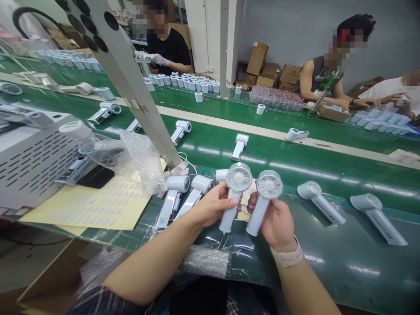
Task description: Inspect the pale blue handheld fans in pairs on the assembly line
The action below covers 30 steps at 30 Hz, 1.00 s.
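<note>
My left hand (211, 205) grips the handle of a pale blue-white handheld fan (239, 179), its round head facing me. Beside it my right hand (277, 221) holds a second handheld fan (268, 186) the same way, upright and close to the first. Both are held just above the green bench (344, 258). Two more fans (175, 194) lie flat to the left of my left hand. Another fan (320, 201) lies to the right of my right hand, and one more fan (377, 212) lies farther right. I wear a watch with a pale strap (288, 258) on my right wrist.
A yellow sheet of small stickers (98, 205) and crumpled plastic wrap (138, 157) lie at left beside a grey perforated machine (36, 157). A slanted metal post (131, 78) rises there. Fans ride the green conveyor (278, 157). Other people work across it, near cardboard boxes (265, 65).
</note>
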Each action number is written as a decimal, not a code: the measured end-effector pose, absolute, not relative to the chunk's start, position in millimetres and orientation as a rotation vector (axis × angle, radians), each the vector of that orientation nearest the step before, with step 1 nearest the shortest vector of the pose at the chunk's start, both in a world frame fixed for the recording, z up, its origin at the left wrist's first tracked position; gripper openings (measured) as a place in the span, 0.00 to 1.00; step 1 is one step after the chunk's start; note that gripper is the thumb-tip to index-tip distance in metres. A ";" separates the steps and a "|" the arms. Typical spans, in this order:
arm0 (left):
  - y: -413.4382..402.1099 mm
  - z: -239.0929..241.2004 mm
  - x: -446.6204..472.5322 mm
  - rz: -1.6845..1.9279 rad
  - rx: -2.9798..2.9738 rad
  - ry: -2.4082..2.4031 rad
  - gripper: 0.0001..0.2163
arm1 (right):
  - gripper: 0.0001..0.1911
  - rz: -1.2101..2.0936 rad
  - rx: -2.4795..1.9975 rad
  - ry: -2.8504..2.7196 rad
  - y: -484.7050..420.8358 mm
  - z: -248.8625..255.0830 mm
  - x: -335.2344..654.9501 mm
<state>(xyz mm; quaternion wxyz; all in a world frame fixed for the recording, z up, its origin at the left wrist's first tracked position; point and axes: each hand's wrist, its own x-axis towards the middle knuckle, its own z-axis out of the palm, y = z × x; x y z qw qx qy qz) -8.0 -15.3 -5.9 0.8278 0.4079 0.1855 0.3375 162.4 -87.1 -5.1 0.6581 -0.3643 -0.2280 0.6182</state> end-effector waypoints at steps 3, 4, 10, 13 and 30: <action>-15.4 -7.5 -7.7 0.687 0.800 0.409 0.21 | 0.13 1.434 -0.816 -0.562 -88.1 -3.7 161.6; -15.2 -7.7 -7.4 0.686 0.772 0.414 0.20 | 0.13 1.448 -0.813 -0.567 -88.4 -3.4 161.4; -13.2 -5.2 -6.0 0.751 0.790 0.473 0.20 | 0.13 1.405 -0.749 -0.533 -87.6 -3.4 161.9; -13.1 -3.8 -5.7 0.827 0.894 0.516 0.23 | 0.14 1.357 -0.740 -0.563 -88.1 -3.9 164.8; -10.0 -10.5 -7.1 0.814 1.053 0.584 0.31 | 0.21 1.142 -0.911 -0.537 -84.8 -13.0 169.5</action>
